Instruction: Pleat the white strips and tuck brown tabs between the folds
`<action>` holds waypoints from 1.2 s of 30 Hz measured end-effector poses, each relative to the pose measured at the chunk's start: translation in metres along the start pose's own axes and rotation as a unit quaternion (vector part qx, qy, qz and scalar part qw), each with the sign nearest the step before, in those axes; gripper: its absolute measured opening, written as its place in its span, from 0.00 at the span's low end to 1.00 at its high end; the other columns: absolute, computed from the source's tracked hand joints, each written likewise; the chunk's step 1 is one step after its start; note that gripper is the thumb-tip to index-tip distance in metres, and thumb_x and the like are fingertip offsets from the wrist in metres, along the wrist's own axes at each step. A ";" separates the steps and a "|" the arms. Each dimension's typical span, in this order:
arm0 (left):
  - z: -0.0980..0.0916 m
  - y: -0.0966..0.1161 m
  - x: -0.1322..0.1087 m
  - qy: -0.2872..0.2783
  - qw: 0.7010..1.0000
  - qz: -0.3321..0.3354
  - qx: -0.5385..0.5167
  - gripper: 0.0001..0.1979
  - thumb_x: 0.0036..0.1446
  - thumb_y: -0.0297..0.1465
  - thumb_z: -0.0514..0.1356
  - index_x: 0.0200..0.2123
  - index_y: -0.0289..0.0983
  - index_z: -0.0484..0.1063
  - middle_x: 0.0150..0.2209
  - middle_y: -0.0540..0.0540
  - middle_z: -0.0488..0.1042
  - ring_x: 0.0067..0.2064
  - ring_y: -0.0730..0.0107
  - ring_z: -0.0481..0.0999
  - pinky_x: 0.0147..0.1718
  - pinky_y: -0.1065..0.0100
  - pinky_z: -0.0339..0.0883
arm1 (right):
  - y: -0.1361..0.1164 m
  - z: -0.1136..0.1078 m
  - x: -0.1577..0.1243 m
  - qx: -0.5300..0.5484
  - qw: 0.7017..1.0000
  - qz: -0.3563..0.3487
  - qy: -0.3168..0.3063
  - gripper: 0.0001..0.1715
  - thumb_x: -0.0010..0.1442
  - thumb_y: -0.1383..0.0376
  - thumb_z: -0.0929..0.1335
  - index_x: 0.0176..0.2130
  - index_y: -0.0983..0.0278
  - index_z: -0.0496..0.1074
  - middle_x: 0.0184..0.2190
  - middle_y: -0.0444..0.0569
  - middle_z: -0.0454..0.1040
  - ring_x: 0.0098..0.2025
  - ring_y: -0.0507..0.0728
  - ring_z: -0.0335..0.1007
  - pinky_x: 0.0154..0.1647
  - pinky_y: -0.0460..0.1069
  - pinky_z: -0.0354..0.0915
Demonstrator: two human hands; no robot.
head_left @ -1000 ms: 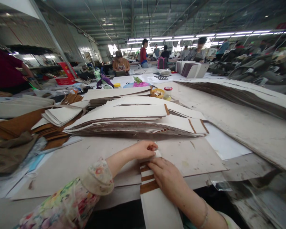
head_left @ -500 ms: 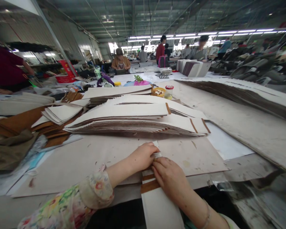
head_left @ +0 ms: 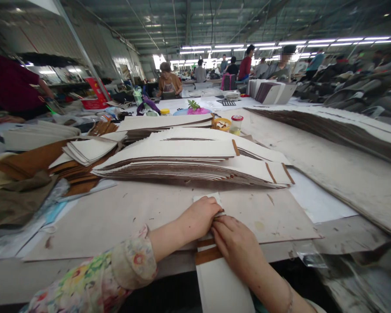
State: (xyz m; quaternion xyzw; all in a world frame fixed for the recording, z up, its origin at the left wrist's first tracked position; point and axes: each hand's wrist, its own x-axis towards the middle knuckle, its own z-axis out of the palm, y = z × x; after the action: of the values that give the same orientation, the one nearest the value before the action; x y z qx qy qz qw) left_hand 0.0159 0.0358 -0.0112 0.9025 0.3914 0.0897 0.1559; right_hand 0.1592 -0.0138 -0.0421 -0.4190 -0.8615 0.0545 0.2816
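Note:
A long white strip with brown bands (head_left: 223, 284) runs from the table's near edge down toward my body. Both hands are at its far end. My left hand (head_left: 198, 217) has its fingers curled and pinched on that end, and a pale flap of it shows just beyond the knuckles. Close against it, my right hand (head_left: 237, 241) presses thumb and fingers together on the same strip, beside the brown bands. The fingertips of the two hands nearly meet, and what lies between them is mostly hidden. Beneath is a large greyish-beige sheet (head_left: 133, 217).
Ahead lies a fanned stack of white strips with brown ends (head_left: 182, 169). Brown and white pieces (head_left: 87, 152) are heaped at left. A yellow tub (head_left: 222, 124) and a red-lidded jar (head_left: 236, 125) stand behind. Another long stack (head_left: 332, 126) is at right. A co-worker (head_left: 169, 82) is across the table.
The view has shifted slightly, moving the scene right. My fingers stay pinched on the strip, with more of its pale far end showing. In the background, a person in red has moved right.

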 end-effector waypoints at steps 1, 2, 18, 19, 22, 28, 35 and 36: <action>0.000 0.001 0.000 0.000 1.000 -0.002 0.002 0.10 0.55 0.24 0.51 0.37 0.36 0.70 0.36 0.45 0.69 0.39 0.66 0.66 0.41 0.68 0.60 | 0.000 0.001 0.000 0.002 1.000 0.001 -0.001 0.12 0.59 0.71 0.58 0.36 0.64 0.68 0.32 0.50 0.70 0.38 0.55 0.66 0.40 0.51 0.63; -0.001 0.003 -0.001 -0.003 1.000 -0.004 0.007 0.09 0.56 0.24 0.51 0.36 0.36 0.70 0.35 0.45 0.69 0.39 0.66 0.66 0.40 0.68 0.60 | 0.000 0.001 -0.001 0.004 1.000 0.005 -0.003 0.12 0.59 0.71 0.58 0.36 0.64 0.68 0.32 0.50 0.70 0.38 0.56 0.66 0.40 0.51 0.63; 0.000 0.009 -0.007 0.007 0.997 -0.030 0.068 0.10 0.55 0.24 0.51 0.36 0.37 0.70 0.36 0.44 0.68 0.39 0.63 0.65 0.38 0.65 0.61 | 0.027 0.001 0.011 0.094 0.993 0.057 0.047 0.28 0.53 0.71 0.58 0.54 0.63 0.50 0.49 0.56 0.62 0.52 0.59 0.59 0.52 0.60 0.59; 0.001 0.007 -0.007 0.012 0.998 -0.034 0.056 0.10 0.55 0.23 0.51 0.36 0.37 0.71 0.36 0.45 0.69 0.39 0.63 0.66 0.39 0.65 0.61 | 0.027 0.003 0.013 0.101 0.993 0.051 0.034 0.30 0.53 0.72 0.58 0.55 0.63 0.49 0.50 0.56 0.62 0.53 0.58 0.59 0.52 0.59 0.59; 0.005 -0.001 -0.008 0.038 0.998 -0.049 0.012 0.10 0.54 0.23 0.52 0.36 0.36 0.71 0.37 0.45 0.70 0.40 0.65 0.67 0.41 0.67 0.61 | 0.026 0.008 0.015 0.104 0.993 0.047 0.003 0.32 0.52 0.73 0.57 0.56 0.64 0.48 0.50 0.56 0.62 0.52 0.57 0.60 0.52 0.57 0.60; 0.000 -0.018 -0.022 0.056 0.990 -0.105 -0.077 0.07 0.50 0.27 0.58 0.35 0.35 0.70 0.35 0.47 0.70 0.41 0.66 0.67 0.42 0.68 0.62 | 0.024 0.006 0.016 0.070 0.996 0.039 -0.026 0.28 0.52 0.74 0.57 0.53 0.66 0.55 0.45 0.55 0.67 0.48 0.58 0.63 0.49 0.57 0.62; -0.001 -0.028 -0.036 0.054 0.985 -0.121 -0.108 0.09 0.48 0.26 0.58 0.36 0.36 0.69 0.36 0.48 0.70 0.40 0.67 0.68 0.41 0.69 0.62 | 0.020 -0.006 0.029 0.023 0.992 0.018 -0.122 0.27 0.49 0.76 0.57 0.49 0.69 0.64 0.43 0.55 0.69 0.47 0.58 0.62 0.47 0.54 0.61; 0.000 -0.028 -0.037 0.056 0.985 -0.122 -0.111 0.09 0.48 0.26 0.57 0.36 0.36 0.69 0.36 0.48 0.70 0.40 0.67 0.68 0.41 0.69 0.62 | 0.020 -0.007 0.031 0.027 0.990 0.015 -0.136 0.27 0.48 0.76 0.57 0.48 0.68 0.64 0.43 0.54 0.69 0.47 0.57 0.62 0.47 0.54 0.60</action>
State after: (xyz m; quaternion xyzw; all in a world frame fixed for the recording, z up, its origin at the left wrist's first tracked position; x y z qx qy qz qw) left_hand -0.0281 0.0271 -0.0227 0.8187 0.4942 0.1637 0.2423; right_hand 0.1615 0.0208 -0.0290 -0.4130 -0.8837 0.1383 0.1716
